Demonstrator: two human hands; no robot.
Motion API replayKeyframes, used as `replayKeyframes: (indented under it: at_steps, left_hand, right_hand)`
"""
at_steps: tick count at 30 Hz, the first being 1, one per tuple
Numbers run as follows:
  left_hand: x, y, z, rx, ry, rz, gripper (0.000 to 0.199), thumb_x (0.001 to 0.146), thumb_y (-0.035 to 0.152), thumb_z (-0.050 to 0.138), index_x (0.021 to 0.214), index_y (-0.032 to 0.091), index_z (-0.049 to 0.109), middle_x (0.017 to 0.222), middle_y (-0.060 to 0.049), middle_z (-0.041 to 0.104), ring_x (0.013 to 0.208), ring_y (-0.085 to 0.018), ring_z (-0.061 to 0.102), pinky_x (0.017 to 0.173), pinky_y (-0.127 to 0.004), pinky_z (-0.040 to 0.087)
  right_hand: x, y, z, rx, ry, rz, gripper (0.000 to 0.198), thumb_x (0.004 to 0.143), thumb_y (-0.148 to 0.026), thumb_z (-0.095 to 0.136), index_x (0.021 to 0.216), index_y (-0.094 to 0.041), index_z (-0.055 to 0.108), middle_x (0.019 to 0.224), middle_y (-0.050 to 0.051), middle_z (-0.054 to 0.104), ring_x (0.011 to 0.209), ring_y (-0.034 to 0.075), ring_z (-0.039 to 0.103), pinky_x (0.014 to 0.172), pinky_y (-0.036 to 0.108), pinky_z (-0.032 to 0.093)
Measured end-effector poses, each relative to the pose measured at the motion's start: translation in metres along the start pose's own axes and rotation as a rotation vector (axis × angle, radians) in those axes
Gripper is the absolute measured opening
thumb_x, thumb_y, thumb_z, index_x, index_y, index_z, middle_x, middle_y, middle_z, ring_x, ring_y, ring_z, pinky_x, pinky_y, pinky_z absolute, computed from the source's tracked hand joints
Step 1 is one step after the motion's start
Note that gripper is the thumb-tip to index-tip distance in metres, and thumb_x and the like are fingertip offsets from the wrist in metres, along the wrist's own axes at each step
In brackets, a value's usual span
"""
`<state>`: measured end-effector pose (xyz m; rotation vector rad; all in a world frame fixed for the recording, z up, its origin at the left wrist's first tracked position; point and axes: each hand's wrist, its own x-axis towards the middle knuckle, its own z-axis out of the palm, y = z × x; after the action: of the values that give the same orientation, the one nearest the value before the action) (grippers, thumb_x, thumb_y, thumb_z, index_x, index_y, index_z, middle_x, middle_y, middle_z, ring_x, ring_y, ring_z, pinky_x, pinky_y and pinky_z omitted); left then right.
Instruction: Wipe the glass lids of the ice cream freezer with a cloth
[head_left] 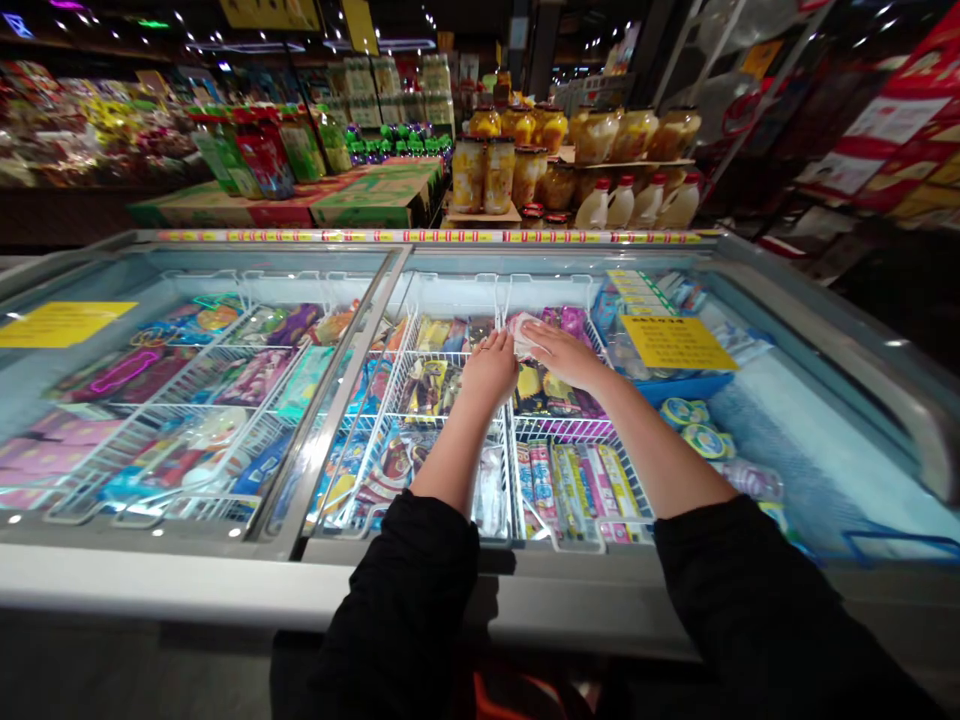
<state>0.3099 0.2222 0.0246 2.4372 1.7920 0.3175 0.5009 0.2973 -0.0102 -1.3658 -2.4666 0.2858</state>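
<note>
Both my arms reach into an open chest freezer (525, 590). My left hand (491, 368) and my right hand (564, 352) meet over a far wire basket (501, 440) and together hold a small pale pink-and-white packet (523, 331). Under my hands lie dark and yellow frozen-treat packets (536, 388). Nearer me, the basket holds rows of pink and white wrapped bars (585, 480). Black sleeves cover both my upper arms.
A closed sliding glass lid (187, 400) covers the freezer's left half over more baskets of colourful packets. Yellow notices (675, 342) lie on the glass. Round tubs (694, 425) sit to the right. Jars and bottles (600, 160) stand on shelves behind the freezer.
</note>
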Motion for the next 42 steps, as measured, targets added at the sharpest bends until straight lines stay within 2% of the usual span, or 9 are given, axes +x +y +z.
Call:
replayKeyframes:
  at_steps: [5,8,13,20,23,29,33,37,42]
  left_hand:
    - [0.0,0.001,-0.001,-0.011,-0.003,-0.007,0.054,0.11,0.018,0.038,0.161,0.003,0.042,0.171,-0.014,0.039,0.161,-0.025,0.036,0.133,-0.038,0.028]
    - [0.0,0.002,-0.002,-0.023,-0.008,-0.015,0.054,0.109,0.017,0.038,0.161,0.004,0.042,0.171,-0.014,0.039,0.161,-0.024,0.036,0.133,-0.039,0.029]
    - [0.001,0.002,-0.003,-0.052,-0.011,-0.009,0.054,0.108,0.016,0.04,0.16,0.004,0.044,0.171,-0.014,0.04,0.161,-0.025,0.036,0.133,-0.039,0.029]
    - [0.002,0.0,-0.001,-0.075,0.042,-0.007,0.051,0.108,0.015,0.038,0.156,0.008,0.05,0.168,-0.012,0.047,0.159,-0.022,0.04,0.132,-0.037,0.032]
    - [0.003,0.0,0.0,-0.08,0.058,-0.015,0.05,0.107,0.015,0.039,0.155,0.008,0.053,0.167,-0.012,0.048,0.158,-0.022,0.042,0.132,-0.037,0.033]
    - [0.004,0.002,0.003,-0.083,0.058,-0.035,0.053,0.105,0.016,0.04,0.157,0.009,0.05,0.169,-0.012,0.044,0.159,-0.023,0.039,0.134,-0.04,0.03]
    - [0.005,0.001,0.004,-0.077,0.042,-0.029,0.054,0.106,0.018,0.04,0.159,0.01,0.047,0.17,-0.012,0.042,0.16,-0.022,0.037,0.134,-0.04,0.029]
    - [0.007,0.0,0.003,-0.088,0.043,-0.036,0.056,0.106,0.017,0.039,0.161,0.009,0.044,0.171,-0.012,0.04,0.161,-0.022,0.036,0.134,-0.04,0.03]
    - [0.007,0.002,0.002,-0.1,0.036,-0.043,0.056,0.106,0.016,0.04,0.161,0.007,0.044,0.171,-0.012,0.041,0.161,-0.023,0.036,0.133,-0.04,0.03]
  right_hand:
    - [-0.012,0.02,-0.007,0.017,-0.025,-0.041,0.06,0.105,-0.035,0.041,0.164,-0.027,0.046,0.172,0.001,0.039,0.162,0.023,0.031,0.135,0.047,0.025]
    - [0.005,0.027,-0.008,-0.032,0.025,0.047,0.06,0.105,-0.032,0.041,0.164,-0.024,0.046,0.172,0.002,0.039,0.162,0.025,0.032,0.134,0.05,0.026]
    - [0.031,0.016,-0.004,-0.089,0.044,0.135,0.059,0.103,-0.026,0.043,0.162,-0.022,0.049,0.172,0.004,0.039,0.161,0.028,0.033,0.134,0.052,0.026]
    - [-0.01,0.027,-0.015,0.129,-0.042,-0.081,0.058,0.101,-0.029,0.047,0.158,-0.03,0.054,0.169,-0.002,0.043,0.161,0.021,0.032,0.135,0.049,0.023]
    - [-0.017,0.044,-0.021,0.19,-0.022,-0.069,0.057,0.1,-0.027,0.047,0.156,-0.031,0.057,0.167,-0.003,0.046,0.161,0.021,0.032,0.135,0.051,0.023]
    - [0.028,0.052,-0.016,0.045,0.084,0.15,0.06,0.1,-0.021,0.046,0.159,-0.027,0.054,0.169,-0.002,0.044,0.16,0.026,0.035,0.135,0.053,0.024]
    - [0.045,0.031,-0.01,-0.005,0.052,0.127,0.06,0.101,-0.019,0.044,0.16,-0.021,0.054,0.17,0.001,0.042,0.16,0.027,0.035,0.135,0.049,0.025]
    - [0.025,0.021,-0.011,0.052,-0.001,-0.009,0.06,0.101,-0.022,0.044,0.16,-0.028,0.053,0.169,-0.003,0.042,0.161,0.024,0.033,0.136,0.05,0.022]
    - [-0.006,0.038,-0.018,0.122,-0.016,-0.062,0.058,0.103,-0.026,0.045,0.16,-0.029,0.051,0.169,-0.005,0.043,0.162,0.021,0.031,0.136,0.049,0.022]
